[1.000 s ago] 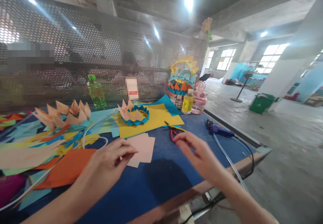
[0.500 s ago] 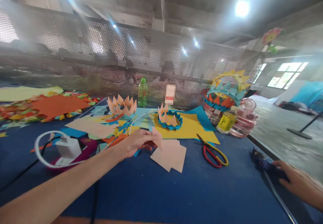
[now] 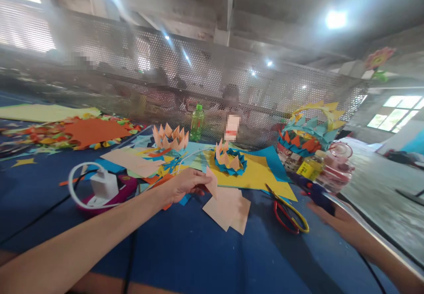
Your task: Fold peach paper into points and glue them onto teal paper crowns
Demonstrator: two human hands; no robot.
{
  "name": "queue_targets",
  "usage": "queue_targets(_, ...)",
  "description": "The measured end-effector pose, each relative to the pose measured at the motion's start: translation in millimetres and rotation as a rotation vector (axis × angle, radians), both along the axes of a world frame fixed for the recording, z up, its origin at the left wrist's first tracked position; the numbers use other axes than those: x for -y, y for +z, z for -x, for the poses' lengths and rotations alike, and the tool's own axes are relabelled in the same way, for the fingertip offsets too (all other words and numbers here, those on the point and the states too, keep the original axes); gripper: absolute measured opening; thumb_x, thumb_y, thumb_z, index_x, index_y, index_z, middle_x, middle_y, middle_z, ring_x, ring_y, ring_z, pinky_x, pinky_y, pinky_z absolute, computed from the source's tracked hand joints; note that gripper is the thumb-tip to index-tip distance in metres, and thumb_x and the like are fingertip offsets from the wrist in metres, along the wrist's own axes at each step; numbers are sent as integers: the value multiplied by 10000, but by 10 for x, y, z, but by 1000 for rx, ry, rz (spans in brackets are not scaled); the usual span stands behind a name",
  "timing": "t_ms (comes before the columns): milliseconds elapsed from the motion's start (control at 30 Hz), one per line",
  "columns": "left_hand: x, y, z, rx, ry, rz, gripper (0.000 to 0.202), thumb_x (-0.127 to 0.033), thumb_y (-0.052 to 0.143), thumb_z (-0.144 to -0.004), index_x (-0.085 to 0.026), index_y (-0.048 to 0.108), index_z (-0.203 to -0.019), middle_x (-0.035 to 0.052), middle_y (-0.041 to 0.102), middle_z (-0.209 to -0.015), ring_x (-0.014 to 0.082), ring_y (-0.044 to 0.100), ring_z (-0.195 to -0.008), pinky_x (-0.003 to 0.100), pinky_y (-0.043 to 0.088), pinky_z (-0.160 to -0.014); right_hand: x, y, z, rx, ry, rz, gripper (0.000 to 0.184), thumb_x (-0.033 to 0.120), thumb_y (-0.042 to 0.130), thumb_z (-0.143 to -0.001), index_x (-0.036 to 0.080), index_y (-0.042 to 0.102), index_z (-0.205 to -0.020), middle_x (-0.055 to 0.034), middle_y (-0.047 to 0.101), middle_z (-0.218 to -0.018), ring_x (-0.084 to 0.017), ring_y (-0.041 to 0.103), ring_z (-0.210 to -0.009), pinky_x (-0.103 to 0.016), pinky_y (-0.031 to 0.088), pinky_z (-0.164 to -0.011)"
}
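Note:
My left hand [image 3: 186, 186] pinches a folded, pointed piece of peach paper [image 3: 212, 183] between thumb and fingers. Just beneath it, several square peach paper sheets [image 3: 228, 210] lie overlapping on the blue table. My right hand [image 3: 342, 221] is wrapped round a dark blue glue gun [image 3: 319, 196], raised above the table's right side with its nozzle towards the left. A long pale glue stick [image 3: 371, 234] runs out of its back. Beyond my left hand, a ring of blue folded paper with peach points [image 3: 231, 159] rests on yellow sheets [image 3: 258, 170].
Red-and-yellow scissors [image 3: 288, 214] lie between the peach sheets and my right hand. A purple power strip [image 3: 124, 190] with a white charger [image 3: 104, 186] sits left. Behind are a peach paper crown [image 3: 170, 139], a green bottle [image 3: 197, 124], stacked paper crowns [image 3: 304, 130] and a pink jug [image 3: 338, 170].
My right hand has lifted the glue gun from the table's right edge and brought it inward, nozzle leftward. My left hand still holds the folded paper. The view has shifted slightly left.

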State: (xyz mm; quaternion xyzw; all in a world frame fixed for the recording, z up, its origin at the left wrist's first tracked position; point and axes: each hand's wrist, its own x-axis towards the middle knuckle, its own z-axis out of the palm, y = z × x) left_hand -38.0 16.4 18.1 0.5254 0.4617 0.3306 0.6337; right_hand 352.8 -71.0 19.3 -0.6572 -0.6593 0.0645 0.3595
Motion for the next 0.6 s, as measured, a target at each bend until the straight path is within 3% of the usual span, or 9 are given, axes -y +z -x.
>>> queue_targets(67,-13,-12,30,8,24,1,235,-337,813,-634,-118,735,-668,79,719,-706,122,600,-607,214,475,-570,-88,57,391,-77,101,65,398,539,596,-770,211,698,-971,-97,739,-954,-335,660,-987,-423,531,-820)
queue_targets(200,-55,-47,105,40,72,-8,265,-358,848,-588,-136,705,-611,49,686,-639,122,593,-601,215,471,-565,-241,87,1001,-144,252,130,404,545,599,-764,193,707,-930,-67,704,-731,-300,667,-858,-404,540,-770)
queue_targets(300,-81,-66,149,66,93,-10,295,-382,860,-560,-139,696,-592,37,675,-624,112,587,-593,215,484,-587,-307,32,1319,-227,347,135,373,498,586,-791,183,701,-955,-72,718,-821,-295,661,-940,-410,534,-831)
queue_targets(467,-111,-91,173,81,79,9,331,-400,865,-512,-123,728,-631,70,719,-700,143,628,-633,263,526,-669,-244,-157,1590,-317,443,126,412,516,568,-819,162,684,-994,-103,726,-943,-267,676,-925,-343,547,-814)
queue_targets(600,-141,-151,166,74,83,3,311,-392,858,-524,-120,723,-596,58,704,-653,130,612,-586,271,528,-678,-131,-355,1640,-272,456,139,335,494,543,-861,186,656,-930,-63,709,-852,-217,674,-788,-273,535,-703)
